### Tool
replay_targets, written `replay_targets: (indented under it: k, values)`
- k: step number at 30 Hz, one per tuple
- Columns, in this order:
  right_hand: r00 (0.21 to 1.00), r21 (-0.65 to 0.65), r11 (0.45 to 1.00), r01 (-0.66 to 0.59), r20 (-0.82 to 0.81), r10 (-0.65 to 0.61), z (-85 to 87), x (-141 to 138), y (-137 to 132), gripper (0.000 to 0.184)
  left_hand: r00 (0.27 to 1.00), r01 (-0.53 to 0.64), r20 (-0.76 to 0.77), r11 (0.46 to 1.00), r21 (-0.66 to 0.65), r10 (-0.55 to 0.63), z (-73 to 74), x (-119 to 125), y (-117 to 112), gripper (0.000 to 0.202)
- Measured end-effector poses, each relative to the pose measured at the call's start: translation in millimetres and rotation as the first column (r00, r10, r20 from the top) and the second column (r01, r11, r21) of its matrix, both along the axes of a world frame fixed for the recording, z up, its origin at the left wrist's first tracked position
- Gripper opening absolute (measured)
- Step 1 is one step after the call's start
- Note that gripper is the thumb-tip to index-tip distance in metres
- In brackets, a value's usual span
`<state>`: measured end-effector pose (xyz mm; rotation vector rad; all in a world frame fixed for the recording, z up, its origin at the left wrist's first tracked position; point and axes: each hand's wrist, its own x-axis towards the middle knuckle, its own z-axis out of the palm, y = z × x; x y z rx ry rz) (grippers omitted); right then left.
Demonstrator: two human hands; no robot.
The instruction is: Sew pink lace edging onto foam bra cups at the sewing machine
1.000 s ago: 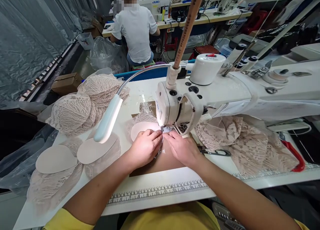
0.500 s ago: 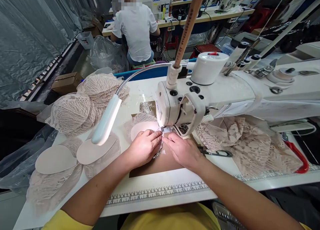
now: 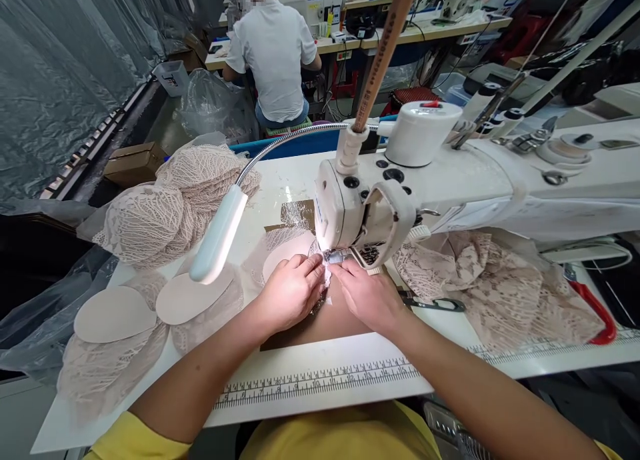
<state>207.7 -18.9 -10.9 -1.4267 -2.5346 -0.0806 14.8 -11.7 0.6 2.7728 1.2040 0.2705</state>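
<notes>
At the presser foot (image 3: 339,255) of a white sewing machine (image 3: 333,203), both my hands work on a piece of lace fabric (image 3: 254,263). A smooth beige oval pad (image 3: 283,252) lies on that lace, just beyond my left hand (image 3: 293,292). The left fingers are bent together and press the lace edge left of the foot. My right hand (image 3: 369,295) faces it from the right, its thumb and fingers pinched on the lace edge close to the foot. The fingertips partly hide the fabric. A brown plate (image 3: 345,323) lies beneath the hands.
Stacked lace pieces (image 3: 145,223) and two oval pads (image 3: 115,315) on lace lie left. A lamp (image 3: 219,237) hangs over the table. Black scissors (image 3: 435,304), crumpled lace (image 3: 530,300) and a red-handled tool (image 3: 595,310) are right. Another person (image 3: 275,57) sits ahead, facing away.
The lace and pad by my left hand have shifted slightly toward the foot. Both hands stay close to it, with small finger movements. The whole view has moved a little.
</notes>
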Motion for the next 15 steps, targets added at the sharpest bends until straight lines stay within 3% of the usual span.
replay_targets:
  k: [10,15]
  values:
    - [0.988,-0.012,0.997,-0.082,-0.129,0.080,-4.4,9,-1,0.037,0.986,0.095,0.138,0.995,-0.015,-0.092,0.6,-14,-8,0.032]
    - [0.985,-0.026,0.989,-0.144,-0.099,0.140,-0.5,6,-2,0.036,0.986,0.095,0.139,0.995,0.004,-0.095,-1.6,-10,-9,0.030]
